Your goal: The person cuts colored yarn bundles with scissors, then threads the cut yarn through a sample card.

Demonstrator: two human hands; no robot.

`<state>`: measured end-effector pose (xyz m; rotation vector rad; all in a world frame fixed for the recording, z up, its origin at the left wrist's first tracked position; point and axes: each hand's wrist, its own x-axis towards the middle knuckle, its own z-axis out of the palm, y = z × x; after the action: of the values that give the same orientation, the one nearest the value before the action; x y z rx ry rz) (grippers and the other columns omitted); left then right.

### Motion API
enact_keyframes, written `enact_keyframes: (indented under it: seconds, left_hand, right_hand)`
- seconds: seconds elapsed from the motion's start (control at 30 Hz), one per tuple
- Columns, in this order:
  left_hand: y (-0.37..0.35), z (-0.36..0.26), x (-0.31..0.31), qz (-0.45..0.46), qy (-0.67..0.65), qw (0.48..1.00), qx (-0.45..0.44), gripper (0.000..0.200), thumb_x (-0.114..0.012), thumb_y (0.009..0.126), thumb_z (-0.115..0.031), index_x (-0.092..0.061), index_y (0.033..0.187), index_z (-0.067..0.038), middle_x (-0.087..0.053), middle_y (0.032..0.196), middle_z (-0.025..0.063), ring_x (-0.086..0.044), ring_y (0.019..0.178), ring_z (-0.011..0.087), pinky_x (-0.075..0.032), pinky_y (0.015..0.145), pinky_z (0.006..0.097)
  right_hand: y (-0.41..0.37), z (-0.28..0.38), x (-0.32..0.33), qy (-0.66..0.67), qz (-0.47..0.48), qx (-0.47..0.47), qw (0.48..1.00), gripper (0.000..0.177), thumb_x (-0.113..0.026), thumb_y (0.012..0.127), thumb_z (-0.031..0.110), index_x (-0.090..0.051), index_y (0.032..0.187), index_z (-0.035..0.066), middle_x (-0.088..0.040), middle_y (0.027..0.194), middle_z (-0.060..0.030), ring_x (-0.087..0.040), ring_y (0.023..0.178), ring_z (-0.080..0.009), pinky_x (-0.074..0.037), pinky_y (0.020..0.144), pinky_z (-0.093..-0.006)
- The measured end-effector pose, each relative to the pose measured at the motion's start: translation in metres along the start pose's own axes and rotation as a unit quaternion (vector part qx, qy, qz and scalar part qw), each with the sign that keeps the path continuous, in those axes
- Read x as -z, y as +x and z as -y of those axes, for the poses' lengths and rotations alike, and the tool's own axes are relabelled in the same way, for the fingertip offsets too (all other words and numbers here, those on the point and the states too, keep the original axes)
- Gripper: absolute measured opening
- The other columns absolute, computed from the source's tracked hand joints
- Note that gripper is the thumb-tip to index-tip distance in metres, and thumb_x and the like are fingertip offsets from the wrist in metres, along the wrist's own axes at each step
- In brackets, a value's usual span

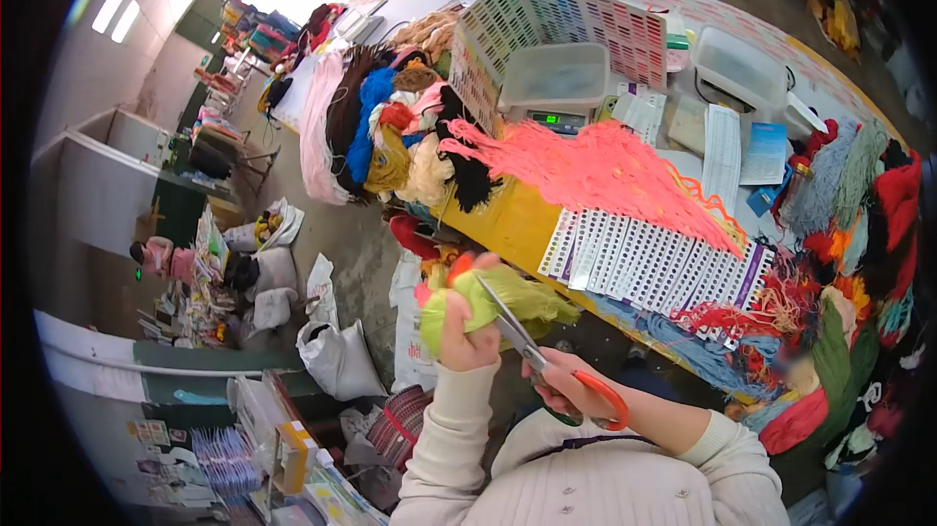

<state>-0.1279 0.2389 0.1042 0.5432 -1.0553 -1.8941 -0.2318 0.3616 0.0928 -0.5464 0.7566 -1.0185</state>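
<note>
My left hand (467, 339) is closed around a lime-green skein of yarn (522, 300), held up off the near edge of the table. Orange and pink strands show at the top of that hand. In my right hand (563, 382) is a pair of scissors (605, 397) with orange handles. Their blades point up and left, and overlap the green yarn in this view. Beyond the hands, a spread of coral-pink yarn (586, 170) lies across the table, partly over a row of white cards (644, 258) with dark dots.
A perforated plastic basket (488, 23) stands behind a digital scale (553, 124) carrying a clear tub (556, 72). Mixed skeins (376, 126) are heaped at the left end, and more yarn (830, 331) at the right. White sacks (339, 358) sit on the floor to the left.
</note>
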Motion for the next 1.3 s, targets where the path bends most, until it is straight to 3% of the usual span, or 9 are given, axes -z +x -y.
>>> enact_keyframes:
  seconds: [0.1,0.23,0.37,0.57,0.73,0.87,1.1,1.23,1.3]
  left_hand:
    - [-0.017,-0.003,-0.010,-0.001,-0.073,0.993,0.094,0.046,-0.039,0.081,-0.040,-0.044,0.101,0.002,-0.043,0.111,0.0159,-0.043,0.101,0.0255,-0.034,0.086,0.0381]
    - [-0.028,-0.001,-0.011,-0.052,-0.073,0.992,0.086,0.055,-0.036,0.082,-0.043,-0.038,0.108,0.004,-0.047,0.105,0.0142,-0.047,0.097,0.0245,-0.036,0.084,0.0363]
    - [-0.018,-0.017,0.025,-0.018,0.004,0.989,0.145,0.051,-0.036,0.083,-0.040,-0.039,0.108,0.004,-0.046,0.108,0.0139,-0.047,0.097,0.0230,-0.036,0.084,0.0353]
    - [-0.033,0.001,0.010,-0.039,-0.008,0.994,0.102,0.051,-0.037,0.083,-0.040,-0.041,0.108,0.004,-0.050,0.102,0.0138,-0.049,0.094,0.0206,-0.038,0.083,0.0324]
    - [-0.022,-0.018,0.028,-0.021,0.085,0.990,0.108,0.051,-0.037,0.083,-0.039,-0.041,0.109,0.004,-0.049,0.104,0.0139,-0.050,0.093,0.0211,-0.040,0.081,0.0329]
    - [-0.029,-0.001,0.025,-0.068,0.033,0.991,0.112,0.046,-0.033,0.086,-0.035,-0.038,0.111,0.003,-0.047,0.106,0.0149,-0.049,0.095,0.0219,-0.040,0.080,0.0341]
    - [-0.017,-0.017,0.052,-0.073,0.087,0.985,0.128,0.042,-0.029,0.087,-0.032,-0.039,0.109,0.003,-0.048,0.105,0.0168,-0.049,0.095,0.0232,-0.039,0.082,0.0335]
    - [-0.033,-0.001,0.046,-0.025,0.139,0.986,0.092,0.040,-0.029,0.087,-0.031,-0.043,0.104,0.003,-0.052,0.100,0.0149,-0.048,0.095,0.0215,-0.036,0.084,0.0333]
    - [-0.029,-0.014,0.044,-0.034,0.146,0.982,0.113,0.039,-0.029,0.087,-0.030,-0.044,0.102,0.003,-0.051,0.100,0.0148,-0.048,0.096,0.0212,-0.036,0.085,0.0338]
  right_hand:
    - [0.004,-0.012,-0.002,-0.111,-0.043,0.064,0.991,0.030,-0.038,0.082,0.030,-0.043,0.094,0.002,-0.040,0.056,0.0006,-0.036,0.047,-0.0060,-0.030,0.042,-0.0196]
    - [0.020,-0.022,-0.013,-0.147,-0.068,0.117,0.980,0.027,-0.038,0.081,0.031,-0.041,0.084,0.004,-0.037,0.057,0.0006,-0.033,0.044,-0.0047,-0.027,0.037,-0.0187]
    - [0.009,-0.021,-0.013,-0.104,-0.058,0.009,0.993,0.033,-0.041,0.082,0.034,-0.046,0.074,0.002,-0.043,0.051,-0.0010,-0.038,0.044,-0.0077,-0.032,0.040,-0.0228]
    - [0.026,-0.027,-0.019,-0.136,-0.075,0.062,0.986,0.034,-0.041,0.082,0.035,-0.044,0.070,0.003,-0.040,0.049,0.0003,-0.036,0.042,-0.0069,-0.031,0.039,-0.0226]
    - [0.016,-0.027,-0.010,-0.077,-0.012,-0.050,0.996,0.031,-0.039,0.083,0.033,-0.044,0.074,0.004,-0.039,0.048,0.0011,-0.034,0.038,-0.0057,-0.029,0.036,-0.0212]
    - [0.038,-0.034,-0.017,-0.055,-0.056,0.029,0.996,0.032,-0.038,0.083,0.035,-0.045,0.075,0.005,-0.039,0.048,0.0022,-0.034,0.038,-0.0054,-0.027,0.035,-0.0208]
    - [0.027,-0.023,-0.014,0.006,-0.022,-0.074,0.997,0.035,-0.039,0.081,0.039,-0.044,0.074,0.005,-0.038,0.050,0.0018,-0.034,0.039,-0.0056,-0.027,0.034,-0.0206]
    - [0.052,-0.042,-0.015,-0.043,-0.015,0.060,0.997,0.036,-0.038,0.082,0.039,-0.042,0.073,0.004,-0.039,0.051,0.0011,-0.034,0.038,-0.0061,-0.027,0.034,-0.0204]
    - [0.046,-0.025,-0.022,0.003,-0.004,0.003,1.000,0.036,-0.036,0.083,0.038,-0.042,0.073,0.004,-0.036,0.050,0.0014,-0.032,0.037,-0.0058,-0.025,0.033,-0.0205]
